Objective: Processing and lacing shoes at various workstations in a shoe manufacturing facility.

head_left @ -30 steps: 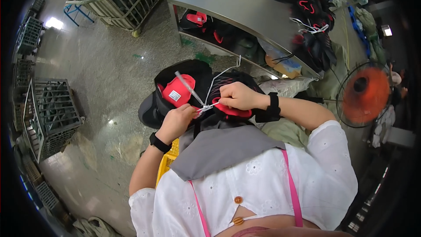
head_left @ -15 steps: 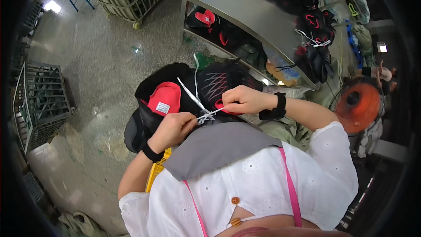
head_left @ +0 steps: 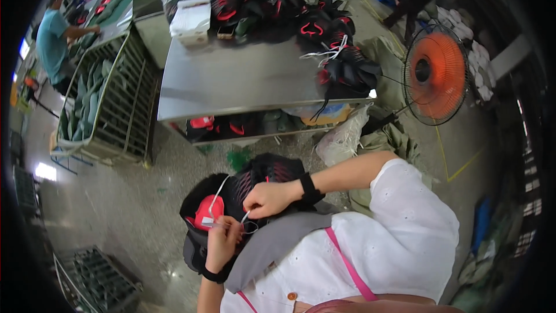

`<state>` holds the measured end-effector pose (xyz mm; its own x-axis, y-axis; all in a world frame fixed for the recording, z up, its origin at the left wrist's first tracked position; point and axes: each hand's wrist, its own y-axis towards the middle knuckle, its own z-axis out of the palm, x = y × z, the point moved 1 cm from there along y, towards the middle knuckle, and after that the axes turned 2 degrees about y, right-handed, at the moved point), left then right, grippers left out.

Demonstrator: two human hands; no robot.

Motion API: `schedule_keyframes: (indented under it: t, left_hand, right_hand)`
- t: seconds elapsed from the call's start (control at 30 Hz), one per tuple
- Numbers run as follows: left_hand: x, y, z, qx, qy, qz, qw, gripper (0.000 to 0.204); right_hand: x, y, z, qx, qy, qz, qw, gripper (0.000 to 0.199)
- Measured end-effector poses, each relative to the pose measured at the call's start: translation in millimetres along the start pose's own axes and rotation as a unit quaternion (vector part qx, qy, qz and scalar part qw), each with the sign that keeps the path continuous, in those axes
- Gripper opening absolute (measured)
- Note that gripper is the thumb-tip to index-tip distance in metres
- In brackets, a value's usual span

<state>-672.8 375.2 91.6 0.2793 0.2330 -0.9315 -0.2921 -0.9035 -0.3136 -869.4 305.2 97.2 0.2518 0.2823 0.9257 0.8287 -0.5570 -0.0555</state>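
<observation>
A bundle of black shoe uppers (head_left: 263,168) with dark red criss-cross lines rests against my lap, by the grey apron (head_left: 284,235). A red lining piece (head_left: 204,210) bearing a white label shows at its left. My right hand (head_left: 271,198) lies over the uppers, its fingers closed in a pinch on a thin white lace (head_left: 219,190). Lower and to the left, my left hand (head_left: 223,242) is closed, with a pale strand of the lace at its fingertips. A small loop of lace hangs between the two hands. What lies under my fingers is hidden.
Ahead stands a metal table (head_left: 231,81) piled with more black uppers (head_left: 347,72) and a white box (head_left: 191,17). A barred cart (head_left: 133,119) of grey-green pieces is at left; another cart (head_left: 98,284) is lower left. An orange fan (head_left: 435,75) stands right. People work farther off.
My view has tilted up, bringing the whole table and other people into sight. Both hands stay on the lace; a loop now shows between them, and my left hand has turned more upright.
</observation>
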Motion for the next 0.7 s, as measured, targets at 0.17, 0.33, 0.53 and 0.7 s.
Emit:
schedule_keyframes:
  t: [0.17, 0.33, 0.53, 0.7]
  left_hand:
    - [-17.6, 54.5, -7.7, 0.001, 0.257, 0.079, 0.963, 0.011]
    - [-17.7, 76.1, -7.6, -0.040, 0.180, -0.019, 0.983, 0.015]
    - [-48.5, 112.3, 14.4, -0.081, 0.071, -0.006, 0.994, 0.022]
    - [-47.5, 135.8, 19.2, -0.089, -0.147, -0.215, 0.961, 0.037]
  right_hand:
    - [-34.1, 17.1, -21.7, -0.058, 0.024, -0.081, 0.995, 0.020]
    - [-66.7, 38.9, -62.0, -0.004, 0.024, -0.106, 0.994, 0.022]
    - [-117.5, 88.2, -126.6, 0.021, 0.083, -0.194, 0.977, 0.015]
    - [-271.8, 172.4, -307.2, -0.306, -0.117, -0.035, 0.944, 0.023]
